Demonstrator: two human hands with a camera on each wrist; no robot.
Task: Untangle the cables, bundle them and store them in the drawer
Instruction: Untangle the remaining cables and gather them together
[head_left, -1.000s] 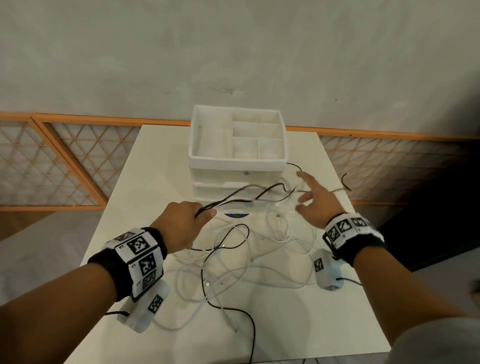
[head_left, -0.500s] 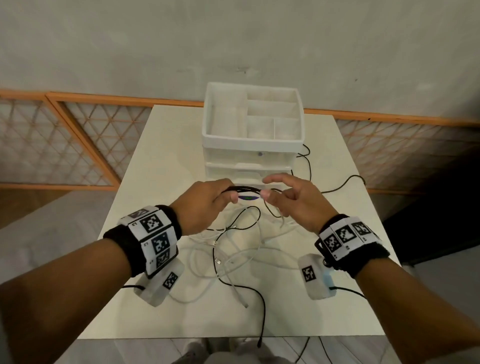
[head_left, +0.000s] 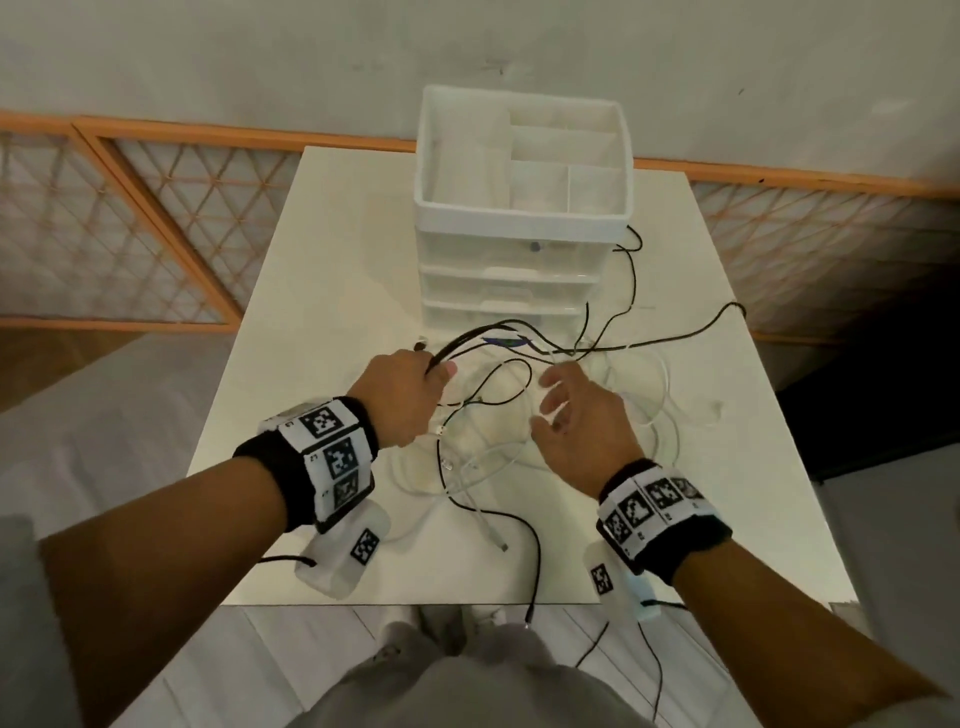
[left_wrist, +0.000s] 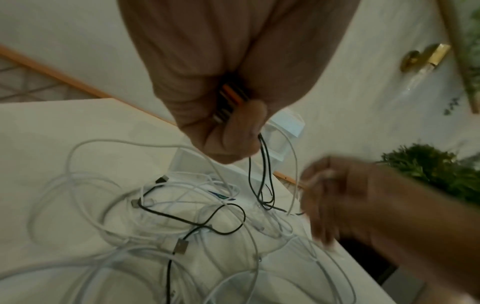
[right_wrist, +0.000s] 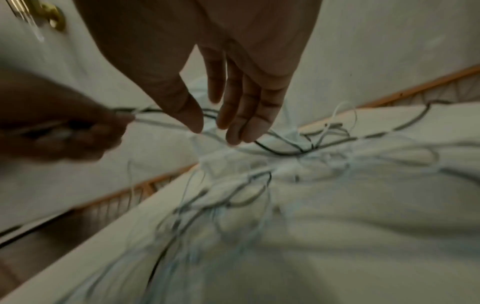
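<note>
Half a second ago both hands met in front of the drawer unit with the black cable pinched between them; now they have drawn apart and the right hand (head_left: 576, 415) has let go, hovering with its fingers (right_wrist: 244, 115) straight and slightly spread above the tangle. The left hand (head_left: 400, 395) keeps its hold: its fingers are curled tight round several strands of the black cable (head_left: 670, 338), which lead out of the fist, run in front of the drawer unit (head_left: 511, 260) and carry on toward the right edge of the table (head_left: 322, 291). In the left wrist view the same strands hang down from the closed fist (left_wrist: 228, 131) into the heap. Another length of black cable loops between the two hands and trails off the near edge of the table. The white cables (head_left: 493, 462) lie in loose overlapping loops on the table between and below both hands, crossed with the black one; a few metal plugs (left_wrist: 180, 245) show among them. The drawer unit stands at the back of the table against the wall, its divided top tray open upward and its drawer fronts all pushed in. Each wrist wears a black band with square printed markers (head_left: 322, 421). The right wrist view is blurred, so finer detail of the tangle there cannot be told
</note>
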